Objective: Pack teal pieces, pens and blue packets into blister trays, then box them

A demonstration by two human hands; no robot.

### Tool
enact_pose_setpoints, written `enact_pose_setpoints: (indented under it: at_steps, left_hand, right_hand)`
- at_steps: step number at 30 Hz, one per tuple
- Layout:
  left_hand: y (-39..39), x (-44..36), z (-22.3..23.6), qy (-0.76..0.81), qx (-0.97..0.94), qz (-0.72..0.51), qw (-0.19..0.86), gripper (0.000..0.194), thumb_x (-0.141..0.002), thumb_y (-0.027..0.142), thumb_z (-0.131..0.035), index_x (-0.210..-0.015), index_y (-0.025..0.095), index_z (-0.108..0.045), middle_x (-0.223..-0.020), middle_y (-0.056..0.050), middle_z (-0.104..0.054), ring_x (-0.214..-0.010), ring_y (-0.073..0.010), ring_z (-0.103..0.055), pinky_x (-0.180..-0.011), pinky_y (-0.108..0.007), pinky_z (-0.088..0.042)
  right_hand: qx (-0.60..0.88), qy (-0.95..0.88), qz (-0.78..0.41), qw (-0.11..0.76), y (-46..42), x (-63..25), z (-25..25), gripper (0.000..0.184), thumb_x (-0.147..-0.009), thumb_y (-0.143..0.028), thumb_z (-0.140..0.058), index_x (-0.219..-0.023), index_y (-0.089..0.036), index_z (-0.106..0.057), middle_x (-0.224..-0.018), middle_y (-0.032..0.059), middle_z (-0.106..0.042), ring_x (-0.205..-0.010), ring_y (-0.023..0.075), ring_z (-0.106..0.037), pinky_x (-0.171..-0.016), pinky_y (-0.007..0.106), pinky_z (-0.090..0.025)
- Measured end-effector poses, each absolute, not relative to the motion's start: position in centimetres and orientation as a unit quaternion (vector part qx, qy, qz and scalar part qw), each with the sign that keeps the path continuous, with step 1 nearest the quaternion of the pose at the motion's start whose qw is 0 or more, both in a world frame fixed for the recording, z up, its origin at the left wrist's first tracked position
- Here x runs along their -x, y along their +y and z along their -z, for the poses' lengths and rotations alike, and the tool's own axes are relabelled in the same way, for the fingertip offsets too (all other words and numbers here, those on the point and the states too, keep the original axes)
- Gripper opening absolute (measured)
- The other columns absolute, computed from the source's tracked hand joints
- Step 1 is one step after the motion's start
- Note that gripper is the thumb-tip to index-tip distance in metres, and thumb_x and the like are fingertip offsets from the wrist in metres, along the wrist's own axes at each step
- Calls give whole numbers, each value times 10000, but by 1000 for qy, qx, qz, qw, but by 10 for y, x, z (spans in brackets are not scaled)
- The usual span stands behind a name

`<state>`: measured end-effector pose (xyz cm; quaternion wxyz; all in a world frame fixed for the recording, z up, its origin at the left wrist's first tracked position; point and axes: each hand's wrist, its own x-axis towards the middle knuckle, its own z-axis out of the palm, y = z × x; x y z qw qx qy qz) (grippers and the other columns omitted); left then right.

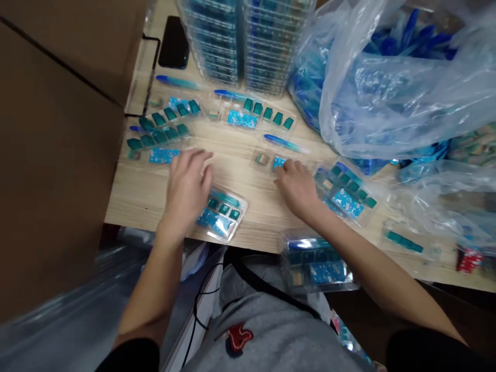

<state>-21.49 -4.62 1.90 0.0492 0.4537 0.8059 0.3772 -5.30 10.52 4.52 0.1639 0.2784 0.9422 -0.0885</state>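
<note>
My left hand (188, 188) lies palm down on the wooden table (244, 170), fingers stretched forward, its palm edge resting on a clear plastic tray (225, 214) with teal blocks and a blue card. My right hand (296, 186) reaches to the middle of the table, fingertips curled on a small blue piece (278, 162) next to a striped eraser-like piece (262, 158); whether it grips the piece is unclear. A blue pen (284, 143) lies just beyond that hand. Another filled tray (346, 194) sits right of my right wrist.
Tall stacks of clear trays (248, 41) stand at the back. Large plastic bags of blue pens (387, 77) fill the right. More filled trays (163, 129) lie at left, one (318, 263) hangs over the near edge. A cardboard box (54, 129) walls the left; a black phone (174, 41) lies behind.
</note>
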Motion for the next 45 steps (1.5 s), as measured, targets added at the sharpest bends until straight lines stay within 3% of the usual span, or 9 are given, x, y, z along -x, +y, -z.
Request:
enact_pose_setpoints:
  at_steps: [6,11,21,26,29,32,35,41,45]
  left_hand:
    - [83,234,-3,736,-588,-311,131,222,-811,130,-516,-975,208,-643,-1292,-100,-571,-1282,-303,-426,-1127,-508,-234]
    - [93,239,14,719,-646,-232,110,193,-829,138,-439,-873,192,-620,-1178,-138,-615,-1243,-322,-462,-1095,-553,-240]
    - [80,247,-9,718,-644,-241,109,107,-838,161,-476,-758,211,-527,-946,-81,-655,-1105,-285,-565,-1051,-530,-326]
    - [34,218,-51,682,-522,-505,89,129,-856,250,-581,-827,236,-457,-987,-18,-680,-941,-179,-644,-871,-387,-507]
    - [5,190,-59,605,-392,-665,196,179,-865,280,-602,-850,257,-425,-1011,18,-681,-825,-138,-680,-729,-328,-561]
    - [-13,175,-51,592,-317,-676,304,368,-787,297,-695,-1058,330,-448,-1066,19,-673,-875,-159,-696,-787,-353,-578]
    - [-23,182,-33,604,-297,-654,345,677,-726,353,-742,-1289,392,-367,-1110,-13,-661,-893,-185,-696,-802,-382,-577]
    - [-27,205,-5,738,-327,-513,292,403,-773,274,-638,-1167,203,-602,-879,-37,-673,-722,-145,-625,-743,-321,-534]
    - [-19,207,1,805,-408,-370,219,371,-798,225,-558,-1155,166,-639,-860,-46,-672,-781,-178,-602,-833,-366,-492]
  right_hand:
    - [-217,951,126,180,86,45,-41,346,-939,-57,-357,-1169,-93,-612,-1153,204,-626,-1095,288,-561,-890,384,-450]
    - [-177,951,196,162,82,35,-44,297,-936,-91,-411,-1129,-109,-636,-1132,164,-639,-1052,270,-588,-901,372,-460]
    - [-330,882,330,-62,148,9,-61,236,-888,-164,-528,-1026,-113,-713,-989,143,-691,-927,264,-644,-869,408,-481]
    - [-338,794,484,-141,160,20,-48,321,-857,-233,-602,-1173,-188,-630,-1136,102,-663,-983,207,-633,-901,396,-508]
    - [-294,714,618,-149,156,33,-45,412,-858,-329,-621,-1255,-257,-537,-1212,66,-639,-1006,165,-629,-838,339,-546]
    - [-270,662,689,-121,152,38,-52,399,-843,-356,-645,-1210,-237,-542,-1030,45,-695,-843,136,-651,-728,289,-557]
    - [-270,669,686,-97,156,36,-57,326,-799,-288,-699,-1098,-204,-600,-820,4,-687,-684,109,-616,-645,250,-521]
    - [-268,767,581,-44,174,39,-32,223,-774,-93,-623,-975,-164,-689,-633,-42,-594,-580,96,-523,-604,247,-445]
    - [-279,845,454,-37,170,50,-14,296,-785,-72,-550,-1031,-134,-703,-811,28,-660,-736,144,-577,-735,298,-473]
